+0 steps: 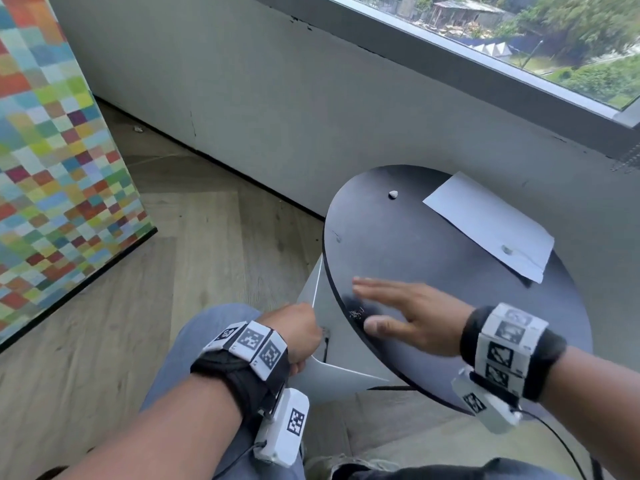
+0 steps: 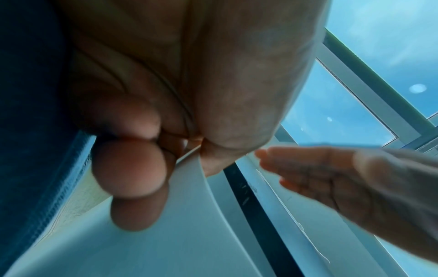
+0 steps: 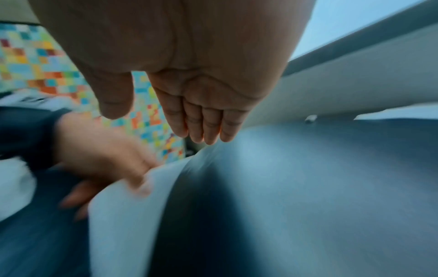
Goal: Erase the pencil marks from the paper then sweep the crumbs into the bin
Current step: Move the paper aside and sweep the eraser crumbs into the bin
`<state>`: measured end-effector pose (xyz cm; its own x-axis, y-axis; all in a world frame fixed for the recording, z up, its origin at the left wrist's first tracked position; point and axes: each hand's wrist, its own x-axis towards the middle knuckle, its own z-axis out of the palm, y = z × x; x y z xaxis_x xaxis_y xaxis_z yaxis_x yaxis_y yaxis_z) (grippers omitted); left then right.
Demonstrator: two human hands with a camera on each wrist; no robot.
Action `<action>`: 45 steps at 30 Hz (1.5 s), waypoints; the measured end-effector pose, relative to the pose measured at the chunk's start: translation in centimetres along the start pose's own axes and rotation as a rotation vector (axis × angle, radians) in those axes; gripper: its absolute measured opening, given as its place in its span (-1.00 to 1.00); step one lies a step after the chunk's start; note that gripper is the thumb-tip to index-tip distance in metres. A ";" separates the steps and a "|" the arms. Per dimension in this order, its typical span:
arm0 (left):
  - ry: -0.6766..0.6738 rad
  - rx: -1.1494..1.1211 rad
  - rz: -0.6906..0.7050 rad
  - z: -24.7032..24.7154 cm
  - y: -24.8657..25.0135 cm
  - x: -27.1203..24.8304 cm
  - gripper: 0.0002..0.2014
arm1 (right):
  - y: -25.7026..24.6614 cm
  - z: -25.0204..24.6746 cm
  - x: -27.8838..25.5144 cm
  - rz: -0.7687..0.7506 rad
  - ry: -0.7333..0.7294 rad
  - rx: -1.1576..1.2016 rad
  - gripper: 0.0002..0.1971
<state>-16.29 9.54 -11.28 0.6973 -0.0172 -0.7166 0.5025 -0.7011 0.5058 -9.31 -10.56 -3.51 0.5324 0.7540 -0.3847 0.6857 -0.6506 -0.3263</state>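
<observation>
A round black table (image 1: 415,244) carries a white paper (image 1: 491,226) at its far right and a small white eraser (image 1: 393,194) near the back. A little heap of crumbs (image 1: 356,312) lies at the table's near left edge. My right hand (image 1: 398,310) lies flat and open on the table just right of the crumbs, fingers straight (image 3: 203,121). My left hand (image 1: 301,327) pinches a white sheet (image 1: 332,375) just below that edge; thumb and fingers (image 2: 132,168) grip its rim (image 2: 189,215). No bin shows.
A tall panel of coloured squares (image 1: 52,150) leans at the left on the wooden floor (image 1: 207,237). A grey wall (image 1: 311,98) and a window (image 1: 519,36) run behind the table. My knee in jeans (image 1: 207,327) sits under the left wrist.
</observation>
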 end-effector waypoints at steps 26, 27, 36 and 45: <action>0.066 0.011 0.018 0.0 -0.1 -0.4 -0.64 | 0.1 3.9 1.6 0.072 -0.109 -0.210 -0.13; 0.034 0.017 0.005 0.1 0.1 -0.6 -0.63 | -0.6 4.1 0.3 -0.010 -0.147 -0.190 -0.15; 0.060 -0.052 -0.024 0.4 0.0 -0.4 -0.64 | 4.2 2.4 0.6 0.590 0.115 0.032 -0.22; 0.019 0.008 -0.009 0.1 0.5 -1.1 -0.63 | -5.2 6.6 -3.1 0.282 0.151 0.291 -0.16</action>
<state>-16.85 9.17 -10.34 0.7022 0.0029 -0.7120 0.5050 -0.7069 0.4952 -17.82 -10.12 -6.27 0.7605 0.5335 -0.3701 0.3456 -0.8151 -0.4649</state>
